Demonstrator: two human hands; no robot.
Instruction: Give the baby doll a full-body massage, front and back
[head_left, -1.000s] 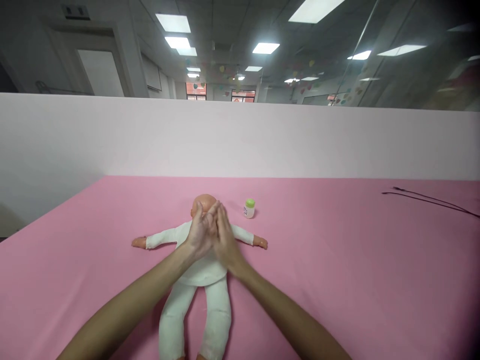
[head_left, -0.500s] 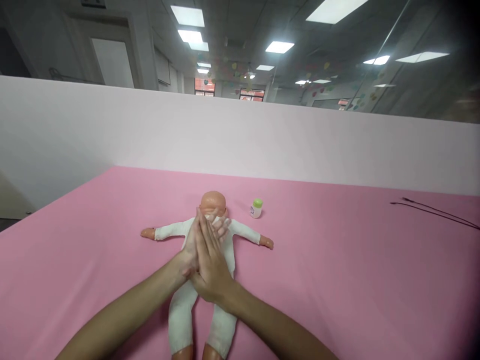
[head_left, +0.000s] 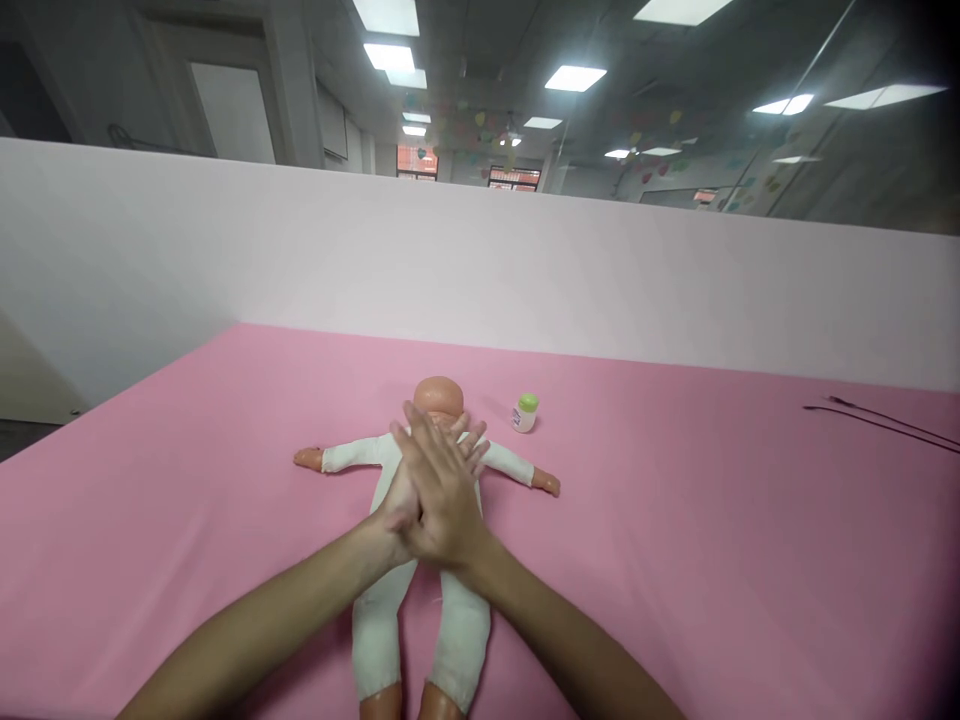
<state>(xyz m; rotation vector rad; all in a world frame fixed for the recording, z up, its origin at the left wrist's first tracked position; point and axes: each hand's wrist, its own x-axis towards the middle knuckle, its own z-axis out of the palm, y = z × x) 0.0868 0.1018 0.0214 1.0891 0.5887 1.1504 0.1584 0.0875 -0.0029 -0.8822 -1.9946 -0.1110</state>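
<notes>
My left hand [head_left: 403, 497] and my right hand [head_left: 448, 497] press palm to palm above the torso of a baby doll [head_left: 459, 635]. The right hand lies across the left palm, its fingers stretched out and a little spread. Beyond it the left fingers show, also extended. No object shows between the palms. The doll lies with arms spread, in a white cloth suit with bare tan hands, head and lower legs. My hands hide most of its chest. A small white jar [head_left: 525, 413] with a green lid stands beside the doll's head, to the right.
Under the doll is a pink padded surface [head_left: 675, 540]. A low white wall [head_left: 570, 275] runs along its far edge. Thin dark cords [head_left: 885, 418] lie at the far right. Glass, ceiling lights and a door [head_left: 232, 110] show behind the wall.
My right hand has turned, its fingers now crossing the left palm more and spreading apart. The whole scene has shifted slightly to the right in view. Doll and jar keep their places on the surface.
</notes>
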